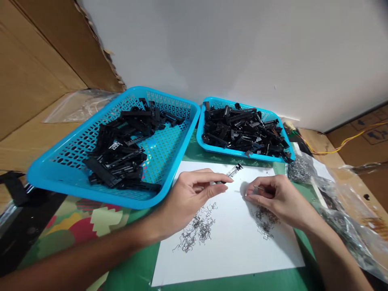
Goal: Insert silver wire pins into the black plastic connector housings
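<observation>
My left hand (200,190) pinches a narrow black plastic part (235,169) between thumb and fingers, its far end pointing up and right above the white sheet (233,246). To its right, my right hand (269,194) is closed in a pinch on a thin metal wire piece (257,187); most of that piece is hidden by the fingers. A pile of small bent wire pieces (198,228) lies on the sheet below my left hand. Another wire pile (265,222) sits under my right hand, partly covered by it.
A large blue basket (174,173) at left and a smaller blue basket (242,154) at the back hold many black plastic parts. Plastic bags (303,169), one full of small metal pieces, lie at right. A cardboard wall (39,48) stands at left, and yellow wires (336,147) run at right.
</observation>
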The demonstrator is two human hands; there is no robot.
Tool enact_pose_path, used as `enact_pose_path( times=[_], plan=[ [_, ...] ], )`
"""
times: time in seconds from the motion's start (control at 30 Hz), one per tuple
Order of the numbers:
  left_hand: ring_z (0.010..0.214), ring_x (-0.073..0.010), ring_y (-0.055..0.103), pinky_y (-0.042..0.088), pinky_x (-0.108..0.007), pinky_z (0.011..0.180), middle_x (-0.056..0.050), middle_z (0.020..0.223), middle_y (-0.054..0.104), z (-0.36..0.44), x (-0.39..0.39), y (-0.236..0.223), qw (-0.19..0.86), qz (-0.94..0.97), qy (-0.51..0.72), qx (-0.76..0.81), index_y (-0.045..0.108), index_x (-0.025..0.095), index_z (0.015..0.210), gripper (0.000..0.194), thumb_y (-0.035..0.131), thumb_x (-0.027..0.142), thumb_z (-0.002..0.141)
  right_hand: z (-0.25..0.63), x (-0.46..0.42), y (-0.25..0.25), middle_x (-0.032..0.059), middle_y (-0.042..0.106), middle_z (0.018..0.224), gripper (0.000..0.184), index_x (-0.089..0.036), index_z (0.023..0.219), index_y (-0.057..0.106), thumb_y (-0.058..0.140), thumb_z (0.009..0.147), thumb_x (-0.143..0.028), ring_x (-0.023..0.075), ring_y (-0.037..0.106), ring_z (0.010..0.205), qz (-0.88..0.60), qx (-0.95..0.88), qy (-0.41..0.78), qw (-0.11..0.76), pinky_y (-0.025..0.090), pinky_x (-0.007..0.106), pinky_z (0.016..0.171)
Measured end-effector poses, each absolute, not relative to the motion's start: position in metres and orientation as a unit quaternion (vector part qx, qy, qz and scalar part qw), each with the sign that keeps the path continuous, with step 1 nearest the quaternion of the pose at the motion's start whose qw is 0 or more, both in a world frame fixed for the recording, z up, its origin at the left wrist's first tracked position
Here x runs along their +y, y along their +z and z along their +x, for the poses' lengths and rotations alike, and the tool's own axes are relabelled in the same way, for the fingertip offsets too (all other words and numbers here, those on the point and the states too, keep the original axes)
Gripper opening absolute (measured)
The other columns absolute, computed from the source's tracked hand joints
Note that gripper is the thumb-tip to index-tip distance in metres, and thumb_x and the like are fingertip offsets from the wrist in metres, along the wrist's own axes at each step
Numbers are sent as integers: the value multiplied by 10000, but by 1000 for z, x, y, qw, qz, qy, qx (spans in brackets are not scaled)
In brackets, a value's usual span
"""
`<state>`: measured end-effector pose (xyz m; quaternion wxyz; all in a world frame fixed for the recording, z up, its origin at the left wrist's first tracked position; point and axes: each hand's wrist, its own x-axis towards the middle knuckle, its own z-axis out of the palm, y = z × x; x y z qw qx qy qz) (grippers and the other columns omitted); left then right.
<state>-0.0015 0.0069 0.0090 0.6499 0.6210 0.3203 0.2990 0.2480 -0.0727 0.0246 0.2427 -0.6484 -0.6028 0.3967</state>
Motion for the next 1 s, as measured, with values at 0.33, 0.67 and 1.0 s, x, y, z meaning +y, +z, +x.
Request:
enact_pose_path(
  times=[0.33,0.67,1.0],
  plan=[
    [713,-112,509,410,-233,646,4,976,636,-4,5,11,612,707,225,274,717,217,1054,160,637,354,1034,205,-82,24,-71,334,521,126,-236,758,833,864,809,-347,97,266,501,-629,-510,374,451,209,261,473],
    [742,-131,502,386,-251,646,-5,963,606,-3,4,9,586,732,222,267,669,203,1022,192,547,341,1074,200,-79,20,-76,306,535,189,-223,838,842,826,835,-412,94,251,501,-624,-491,408,451,195,246,456],
    [759,-117,508,407,-238,683,10,988,620,-4,4,14,597,720,228,270,678,208,1048,177,564,342,1070,192,-86,22,-81,309,525,130,-205,826,819,766,885,-308,90,263,483,-638,-529,336,448,220,247,453]
  ],
)
